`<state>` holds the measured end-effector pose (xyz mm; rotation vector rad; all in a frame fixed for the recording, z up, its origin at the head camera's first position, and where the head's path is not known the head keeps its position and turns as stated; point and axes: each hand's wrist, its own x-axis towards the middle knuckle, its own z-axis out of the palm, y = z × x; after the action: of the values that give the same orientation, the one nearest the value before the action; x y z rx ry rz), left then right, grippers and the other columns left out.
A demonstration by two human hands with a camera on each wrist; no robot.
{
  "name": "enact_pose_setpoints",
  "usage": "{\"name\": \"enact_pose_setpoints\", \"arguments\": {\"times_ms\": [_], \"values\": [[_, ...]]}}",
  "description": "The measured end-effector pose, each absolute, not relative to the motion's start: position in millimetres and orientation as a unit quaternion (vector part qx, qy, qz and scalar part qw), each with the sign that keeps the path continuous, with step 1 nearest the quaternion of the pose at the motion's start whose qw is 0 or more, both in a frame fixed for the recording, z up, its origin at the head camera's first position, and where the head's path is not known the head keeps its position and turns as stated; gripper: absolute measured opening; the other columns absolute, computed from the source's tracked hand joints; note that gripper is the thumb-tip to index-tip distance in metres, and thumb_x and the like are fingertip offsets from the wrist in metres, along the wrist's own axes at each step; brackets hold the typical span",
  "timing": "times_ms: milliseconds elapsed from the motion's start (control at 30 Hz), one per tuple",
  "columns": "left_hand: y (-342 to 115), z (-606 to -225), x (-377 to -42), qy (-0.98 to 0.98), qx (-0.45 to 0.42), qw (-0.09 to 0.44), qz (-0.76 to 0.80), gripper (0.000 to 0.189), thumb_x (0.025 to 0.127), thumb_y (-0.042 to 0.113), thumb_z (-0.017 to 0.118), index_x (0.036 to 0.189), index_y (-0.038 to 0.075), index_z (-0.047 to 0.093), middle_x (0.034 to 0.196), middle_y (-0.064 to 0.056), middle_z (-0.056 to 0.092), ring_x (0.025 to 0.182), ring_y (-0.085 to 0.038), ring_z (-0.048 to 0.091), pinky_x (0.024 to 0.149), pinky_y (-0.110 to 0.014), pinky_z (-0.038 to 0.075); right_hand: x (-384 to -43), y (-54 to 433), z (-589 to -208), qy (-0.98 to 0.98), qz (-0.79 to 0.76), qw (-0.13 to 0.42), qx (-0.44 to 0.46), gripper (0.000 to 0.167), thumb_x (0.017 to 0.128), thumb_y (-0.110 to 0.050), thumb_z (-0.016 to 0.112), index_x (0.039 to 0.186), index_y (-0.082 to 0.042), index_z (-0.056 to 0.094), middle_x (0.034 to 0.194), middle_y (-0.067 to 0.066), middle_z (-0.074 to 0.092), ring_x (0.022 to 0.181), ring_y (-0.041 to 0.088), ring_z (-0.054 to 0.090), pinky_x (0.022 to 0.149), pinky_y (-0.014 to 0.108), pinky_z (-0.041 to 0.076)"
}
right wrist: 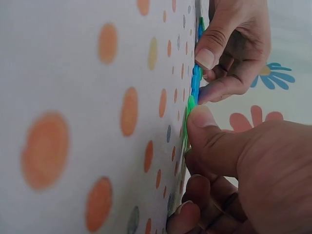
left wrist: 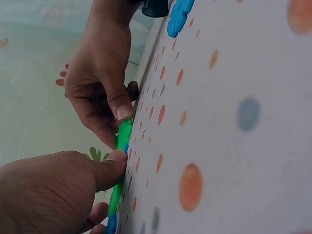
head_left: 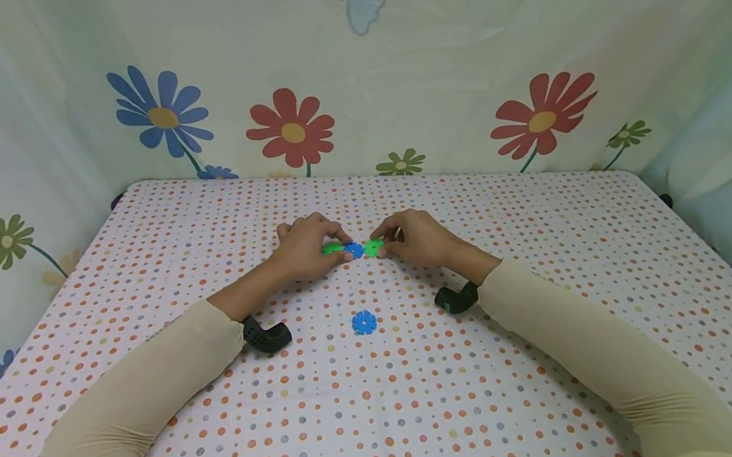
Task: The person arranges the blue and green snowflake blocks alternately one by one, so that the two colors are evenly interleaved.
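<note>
Two green and blue toothed plastic discs meet between the hands in the head view. My left hand point(head_left: 305, 251) pinches the blue disc point(head_left: 355, 250) by its edge between thumb and fingers. A green disc point(head_left: 332, 249) adjoins it on the left, partly hidden by that hand. My right hand point(head_left: 424, 240) pinches another green disc point(head_left: 374, 248), whose edge is right at the blue one's. In the left wrist view, a further blue disc point(left wrist: 111, 224) shows in line beneath the left hand. The row lies close over the cloth.
A loose blue disc point(head_left: 364, 322) lies flat on the dotted tablecloth point(head_left: 361, 412), nearer the body. Black curved devices point(head_left: 268, 336) are on both wrists. A flowered curtain point(head_left: 429, 76) hangs behind the table.
</note>
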<state>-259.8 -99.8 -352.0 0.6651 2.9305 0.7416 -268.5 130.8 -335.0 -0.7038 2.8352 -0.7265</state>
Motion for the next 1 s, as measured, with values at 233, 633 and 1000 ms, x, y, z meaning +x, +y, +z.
{"name": "enact_pose_setpoints", "arguments": {"times_ms": [233, 633, 1000], "values": [[-100.3, -351.8, -259.8, 0.947, 0.214, 0.025, 0.238, 0.026, 0.091, 0.042, 0.068, 0.113, 0.028, 0.071, 0.129, -0.003, 0.054, 0.118, -0.030, 0.049, 0.097, -0.055, 0.020, -270.5, 130.7, -337.7, 0.936, -0.245, 0.062, -0.245, 0.025, 0.091, -0.016, 0.071, 0.115, -0.010, 0.073, 0.092, 0.004, 0.066, 0.076, 0.016, 0.059, 0.070, 0.030, 0.047], [-99.6, -352.1, -260.9, 0.947, 0.217, 0.026, 0.234, 0.026, 0.091, 0.043, 0.069, 0.113, 0.029, 0.071, 0.130, -0.004, 0.055, 0.119, -0.030, 0.050, 0.098, -0.057, 0.020, -269.6, 130.5, -336.5, 0.939, -0.238, 0.067, -0.240, 0.027, 0.092, -0.017, 0.071, 0.117, -0.011, 0.073, 0.093, 0.003, 0.066, 0.076, 0.016, 0.057, 0.068, 0.029, 0.046], [-100.1, -352.9, -261.6, 0.946, 0.218, 0.026, 0.237, 0.026, 0.091, 0.042, 0.069, 0.113, 0.028, 0.071, 0.131, -0.005, 0.055, 0.120, -0.032, 0.049, 0.099, -0.057, 0.019, -270.2, 130.9, -336.7, 0.939, -0.239, 0.075, -0.237, 0.029, 0.091, -0.018, 0.071, 0.120, -0.012, 0.072, 0.093, 0.004, 0.066, 0.073, 0.015, 0.055, 0.063, 0.027, 0.044]]}}
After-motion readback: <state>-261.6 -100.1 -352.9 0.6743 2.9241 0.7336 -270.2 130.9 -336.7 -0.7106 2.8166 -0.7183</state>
